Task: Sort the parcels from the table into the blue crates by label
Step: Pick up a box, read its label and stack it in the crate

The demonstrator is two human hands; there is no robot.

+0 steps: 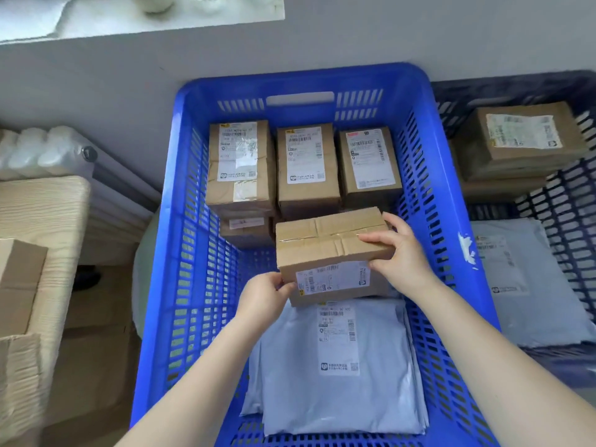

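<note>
The blue crate (416, 140) fills the middle of the view, with three labelled boxes (308, 162) standing in a row along its far side and a grey mailer bag (335, 366) lying flat at its near end. Between them, a taped cardboard parcel (332, 250) is held inside the crate. Its long axis runs left to right, slightly tilted, with the label facing the near side. It looks stiff, light and easy to grip at its short ends. The right hand (400, 253) clasps its right end over the top; the left hand (264, 296) pinches the lower left corner. Whether it touches the mailer is unclear.
</note>
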